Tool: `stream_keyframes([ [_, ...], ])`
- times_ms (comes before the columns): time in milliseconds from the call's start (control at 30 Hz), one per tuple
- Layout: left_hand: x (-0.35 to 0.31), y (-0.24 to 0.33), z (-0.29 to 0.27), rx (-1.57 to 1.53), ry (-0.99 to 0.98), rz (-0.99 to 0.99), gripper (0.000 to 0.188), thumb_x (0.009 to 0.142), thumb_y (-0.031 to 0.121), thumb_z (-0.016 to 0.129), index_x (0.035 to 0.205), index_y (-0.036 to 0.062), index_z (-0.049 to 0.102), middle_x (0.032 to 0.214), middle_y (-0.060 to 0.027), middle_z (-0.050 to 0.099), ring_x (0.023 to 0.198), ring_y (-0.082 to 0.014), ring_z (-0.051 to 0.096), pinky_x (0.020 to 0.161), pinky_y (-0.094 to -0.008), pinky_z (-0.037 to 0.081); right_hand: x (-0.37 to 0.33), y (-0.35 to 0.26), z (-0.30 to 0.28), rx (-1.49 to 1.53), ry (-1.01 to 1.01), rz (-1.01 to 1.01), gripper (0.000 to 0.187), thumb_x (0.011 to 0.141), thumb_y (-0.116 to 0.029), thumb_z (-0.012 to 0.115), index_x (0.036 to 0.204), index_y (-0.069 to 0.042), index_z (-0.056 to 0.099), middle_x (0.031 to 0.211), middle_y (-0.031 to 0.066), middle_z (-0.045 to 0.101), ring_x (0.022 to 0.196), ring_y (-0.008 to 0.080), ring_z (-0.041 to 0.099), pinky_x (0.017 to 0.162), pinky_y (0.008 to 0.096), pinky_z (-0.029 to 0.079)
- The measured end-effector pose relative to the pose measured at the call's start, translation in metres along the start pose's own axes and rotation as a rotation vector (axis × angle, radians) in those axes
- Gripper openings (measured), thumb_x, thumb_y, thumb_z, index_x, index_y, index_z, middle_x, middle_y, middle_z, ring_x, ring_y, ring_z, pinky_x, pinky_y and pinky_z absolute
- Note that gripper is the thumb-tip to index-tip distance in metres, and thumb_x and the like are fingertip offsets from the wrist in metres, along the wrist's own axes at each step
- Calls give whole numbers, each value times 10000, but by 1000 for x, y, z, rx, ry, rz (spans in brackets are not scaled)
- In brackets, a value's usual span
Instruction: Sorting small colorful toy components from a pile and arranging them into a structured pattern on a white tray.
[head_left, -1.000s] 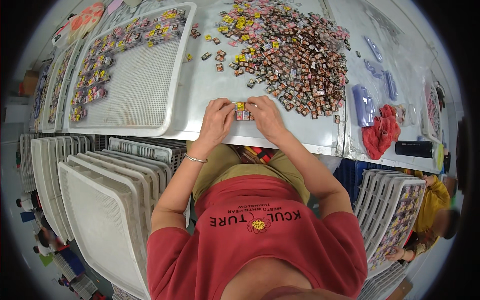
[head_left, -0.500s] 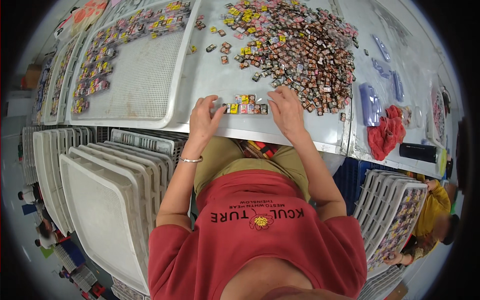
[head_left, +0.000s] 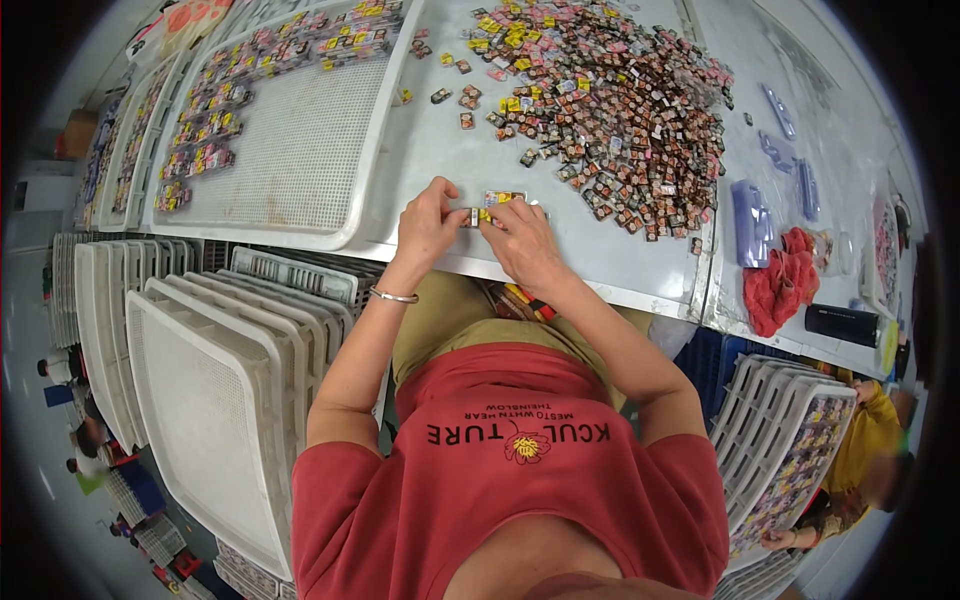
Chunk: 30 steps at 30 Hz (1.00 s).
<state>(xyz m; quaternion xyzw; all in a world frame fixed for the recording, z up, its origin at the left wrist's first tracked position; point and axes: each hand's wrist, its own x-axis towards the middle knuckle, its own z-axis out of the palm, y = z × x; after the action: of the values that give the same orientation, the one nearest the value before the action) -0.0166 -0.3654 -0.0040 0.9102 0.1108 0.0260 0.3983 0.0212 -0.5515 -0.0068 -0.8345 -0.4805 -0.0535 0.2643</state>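
Observation:
A short row of small square packets (head_left: 475,217), yellow, black and pink, lies on the pale table in front of me. My left hand (head_left: 428,225) is at its left end, the thumb tip against the end packet and the bent forefinger raised apart from it. My right hand (head_left: 525,243) reaches over the row from the right, its fingertips closed on packets and hiding that part. Just behind it, part of a second short row (head_left: 503,197) shows. A big loose pile of such packets (head_left: 640,130) spreads across the table beyond, with several stray ones to its left.
A white mesh tray (head_left: 300,150) with packet stacks stands at the left. Stacked white trays (head_left: 200,390) are below it, and more trays (head_left: 760,440) at lower right beside a person in yellow (head_left: 868,440). Red cloth (head_left: 780,285), blue plastic pieces (head_left: 750,225) and a black cylinder (head_left: 842,325) lie right.
My right hand has moved left from the right end of the row onto its packets, covering them. My left thumb has closed in on the left end. The view has shifted slightly.

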Motion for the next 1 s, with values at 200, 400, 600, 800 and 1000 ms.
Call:
stream_keyframes([
  [200,-6,-2,3,-45,89,90,232,786,98,691,953,25,547,774,-94,554,642,-189,587,555,-289,488,-1,0,0,89,109,-10,133,774,-48,541,883,-17,611,937,76,543,955,246,497,795,354,394],
  [400,1,9,2,67,-19,49,137,796,101,682,844,-5,611,884,-116,564,776,-195,612,643,-309,530,-1,-2,3,56,125,7,188,762,-10,583,943,12,628,1022,103,575,965,268,520,784,382,416],
  [600,5,-12,0,-120,-67,54,133,797,99,672,863,-16,657,871,-116,556,754,-193,625,658,-308,531,-2,-3,7,43,137,0,186,764,-10,584,943,14,626,1020,105,577,970,274,520,790,385,422],
  [800,1,-5,2,-40,7,20,180,748,219,709,803,49,685,881,-139,585,763,-279,626,695,-366,502,-2,1,6,108,129,15,207,764,-10,586,967,4,627,994,107,577,948,275,519,784,391,418],
  [1000,6,4,1,23,-18,-14,219,730,266,722,786,57,687,846,-130,590,769,-260,630,695,-358,502,-3,-4,6,16,149,27,234,775,-44,563,1002,-19,613,1030,93,563,967,257,509,779,389,413],
])
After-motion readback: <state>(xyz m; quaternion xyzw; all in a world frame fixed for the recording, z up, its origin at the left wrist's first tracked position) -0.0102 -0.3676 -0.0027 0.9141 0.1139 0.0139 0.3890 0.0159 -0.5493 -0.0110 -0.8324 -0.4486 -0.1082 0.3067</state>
